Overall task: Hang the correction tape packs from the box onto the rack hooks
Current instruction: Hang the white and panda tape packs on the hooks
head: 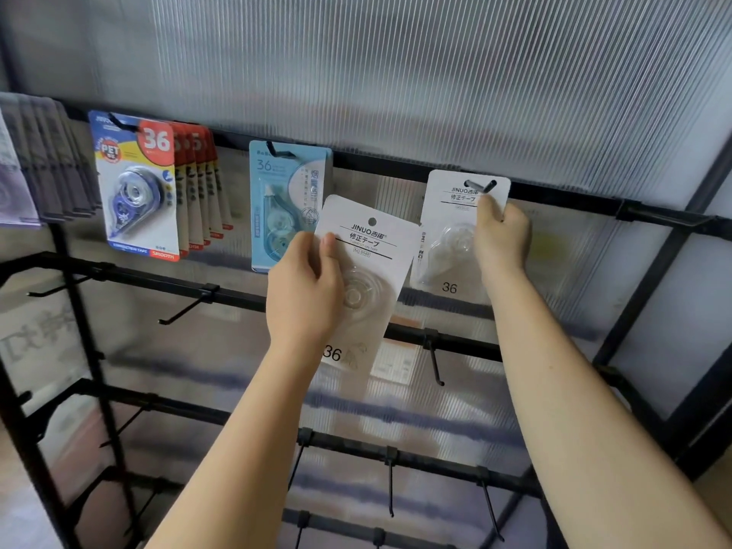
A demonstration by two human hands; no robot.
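grey packs (23,164) cut off at left edge, blurred, print unreadable

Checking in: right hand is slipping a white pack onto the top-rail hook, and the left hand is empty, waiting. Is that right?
Not quite. The head view shows the left hand holding a second white pack, not empty. The right hand does hold a white pack at the top-rail hook.

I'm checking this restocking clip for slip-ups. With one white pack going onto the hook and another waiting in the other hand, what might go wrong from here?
1. The right hand grips the white pack on the hook near the hook's tip; let go early, it may slide off.
2. The left hand holds the second white pack tilted, close beside the blue pack; lifting it may knock that one.
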